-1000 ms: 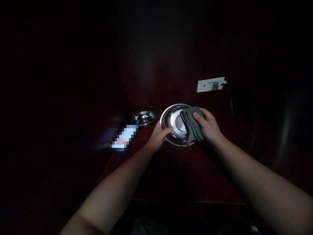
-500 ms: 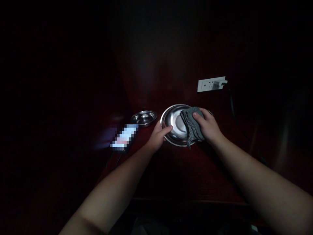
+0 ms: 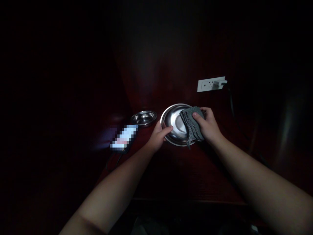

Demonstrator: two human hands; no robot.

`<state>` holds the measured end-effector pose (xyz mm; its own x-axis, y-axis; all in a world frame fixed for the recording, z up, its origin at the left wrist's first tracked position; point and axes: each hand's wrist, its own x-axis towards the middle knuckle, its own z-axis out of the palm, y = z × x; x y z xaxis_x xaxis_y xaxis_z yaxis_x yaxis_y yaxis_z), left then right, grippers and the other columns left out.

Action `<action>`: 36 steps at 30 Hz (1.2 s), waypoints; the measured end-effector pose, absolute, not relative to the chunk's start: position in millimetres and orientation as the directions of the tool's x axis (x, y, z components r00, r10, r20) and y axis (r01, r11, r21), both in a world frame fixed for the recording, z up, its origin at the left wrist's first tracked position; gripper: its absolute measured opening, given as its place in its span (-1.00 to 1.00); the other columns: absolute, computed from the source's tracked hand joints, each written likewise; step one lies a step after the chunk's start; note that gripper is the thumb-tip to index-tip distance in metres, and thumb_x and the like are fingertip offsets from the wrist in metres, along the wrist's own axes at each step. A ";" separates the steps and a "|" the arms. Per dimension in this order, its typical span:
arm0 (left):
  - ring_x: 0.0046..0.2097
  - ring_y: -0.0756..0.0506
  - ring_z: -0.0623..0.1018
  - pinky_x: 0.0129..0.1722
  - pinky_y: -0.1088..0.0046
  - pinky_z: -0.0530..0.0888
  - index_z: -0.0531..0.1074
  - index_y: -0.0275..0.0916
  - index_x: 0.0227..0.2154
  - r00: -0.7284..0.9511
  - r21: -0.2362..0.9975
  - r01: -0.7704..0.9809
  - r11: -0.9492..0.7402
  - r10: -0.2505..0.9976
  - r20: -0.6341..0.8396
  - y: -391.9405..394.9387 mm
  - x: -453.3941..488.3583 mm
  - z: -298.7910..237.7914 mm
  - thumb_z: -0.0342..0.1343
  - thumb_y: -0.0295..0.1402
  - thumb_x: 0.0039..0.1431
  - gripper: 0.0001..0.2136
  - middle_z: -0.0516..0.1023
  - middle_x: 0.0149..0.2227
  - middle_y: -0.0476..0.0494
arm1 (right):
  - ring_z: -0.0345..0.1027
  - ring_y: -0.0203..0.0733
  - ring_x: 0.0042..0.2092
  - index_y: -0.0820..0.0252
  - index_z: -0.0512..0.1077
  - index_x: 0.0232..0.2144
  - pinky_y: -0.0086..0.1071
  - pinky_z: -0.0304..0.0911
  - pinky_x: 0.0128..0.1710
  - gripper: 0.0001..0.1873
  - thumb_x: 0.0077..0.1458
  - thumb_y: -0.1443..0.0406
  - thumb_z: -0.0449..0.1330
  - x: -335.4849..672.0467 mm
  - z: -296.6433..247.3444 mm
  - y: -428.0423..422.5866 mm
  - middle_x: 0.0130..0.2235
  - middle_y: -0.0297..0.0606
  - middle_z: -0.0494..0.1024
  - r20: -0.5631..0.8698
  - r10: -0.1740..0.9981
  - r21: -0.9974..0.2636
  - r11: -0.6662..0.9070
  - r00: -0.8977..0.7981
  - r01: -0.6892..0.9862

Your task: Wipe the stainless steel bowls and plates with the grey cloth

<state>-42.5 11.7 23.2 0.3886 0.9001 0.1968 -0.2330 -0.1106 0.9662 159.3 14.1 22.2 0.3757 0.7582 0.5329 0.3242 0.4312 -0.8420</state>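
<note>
A shiny steel bowl [image 3: 174,117] is tilted toward me above the dark red table. My left hand [image 3: 158,136] grips its left rim, thumb over the inside and the other fingers hidden behind. In my right hand [image 3: 207,124] is a folded grey cloth [image 3: 193,122], closed around the bowl's right rim. The cloth covers the right part of the bowl's inside, and one corner hangs below the rim. A smaller steel bowl [image 3: 144,118] stands on the table just left of the one I hold.
A lit phone [image 3: 124,138] with its screen blurred out lies at the left, a cable [image 3: 119,159] near it. On the back wall is a white socket panel [image 3: 206,85] with a plug and a dark cord [image 3: 231,102]. The table's front edge [image 3: 188,201] runs below my arms.
Almost nothing differs. The fingers of my right hand behind the cloth have shifted very slightly; the bowl and my left hand hold the same position.
</note>
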 end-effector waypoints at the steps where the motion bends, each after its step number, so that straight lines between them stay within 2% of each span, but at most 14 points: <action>1: -0.26 -0.08 0.45 -0.42 0.46 0.39 0.23 -0.16 -0.05 0.387 0.967 -0.231 -0.110 0.901 0.195 11.4 -42.3 23.6 0.15 -0.25 -0.07 -0.54 0.41 -0.18 -0.11 | 0.30 -0.11 -0.21 0.09 0.26 -0.21 -0.16 0.20 -0.17 -0.53 -0.15 0.01 0.20 159.3 21.9 14.1 -0.22 -0.26 0.41 0.527 0.762 -0.845 0.426 0.377 0.323; 8: -0.21 -0.12 0.45 -0.39 0.43 0.39 0.21 -0.18 -0.04 0.364 0.970 -0.210 -0.126 0.910 0.197 10.8 -41.6 24.1 0.16 -0.24 -0.08 -0.51 0.39 -0.13 -0.15 | 0.30 -0.12 -0.22 0.10 0.24 -0.25 -0.17 0.20 -0.18 -0.54 -0.14 -0.01 0.19 158.3 22.3 11.7 -0.22 -0.26 0.39 0.506 0.768 -0.858 0.401 0.392 0.322; 12: -0.26 -0.09 0.43 -0.41 0.43 0.37 0.21 -0.18 -0.05 0.351 0.974 -0.190 -0.122 0.918 0.184 11.0 -40.6 21.7 0.18 -0.25 -0.10 -0.50 0.39 -0.19 -0.12 | 0.30 -0.12 -0.22 0.10 0.24 -0.25 -0.16 0.20 -0.18 -0.54 -0.14 -0.01 0.19 159.1 21.5 13.0 -0.22 -0.27 0.39 0.500 0.770 -0.861 0.395 0.395 0.319; 20: -0.14 -0.13 0.41 -0.18 0.30 0.37 0.22 -0.23 -0.08 0.316 0.948 -0.234 -0.218 0.905 0.286 12.4 -38.6 19.4 0.21 -0.29 -0.12 -0.50 0.39 -0.16 -0.15 | 0.30 -0.12 -0.22 0.10 0.24 -0.24 -0.18 0.20 -0.18 -0.54 -0.14 -0.01 0.18 159.2 20.8 14.5 -0.24 -0.28 0.39 0.512 0.763 -0.855 0.405 0.395 0.325; 26: -0.11 -0.15 0.40 -0.13 0.25 0.35 0.20 -0.23 -0.07 0.299 0.952 -0.201 -0.231 0.911 0.284 14.7 -38.9 14.3 0.20 -0.28 -0.11 -0.50 0.39 -0.16 -0.15 | 0.30 -0.13 -0.24 0.10 0.24 -0.24 -0.16 0.19 -0.18 -0.53 -0.14 -0.02 0.17 158.9 20.1 15.3 -0.24 -0.28 0.41 0.500 0.770 -0.859 0.385 0.396 0.336; 32: -0.01 -0.16 0.37 -0.04 0.25 0.31 0.16 -0.23 -0.02 0.305 0.930 -0.217 -0.296 0.884 0.353 18.4 -37.4 8.7 0.23 -0.29 -0.13 -0.42 0.35 -0.04 -0.20 | 0.29 -0.13 -0.24 0.11 0.25 -0.25 -0.15 0.19 -0.18 -0.52 -0.16 -0.04 0.17 158.8 20.4 15.7 -0.25 -0.27 0.41 0.494 0.768 -0.861 0.369 0.407 0.351; 36: -0.03 -0.16 0.38 -0.06 0.26 0.34 0.15 -0.24 -0.02 0.319 0.944 -0.213 -0.253 0.895 0.312 15.9 -37.0 12.5 0.24 -0.29 -0.15 -0.40 0.35 -0.04 -0.21 | 0.30 -0.12 -0.24 0.10 0.24 -0.25 -0.14 0.20 -0.17 -0.51 -0.16 -0.05 0.17 159.1 20.0 15.3 -0.25 -0.27 0.41 0.495 0.767 -0.861 0.369 0.409 0.349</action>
<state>-37.0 15.9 12.5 0.3194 0.8947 0.3121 -0.2130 -0.2532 0.9437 159.1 15.3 20.0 0.4089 0.7668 0.4948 0.3494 0.3693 -0.8611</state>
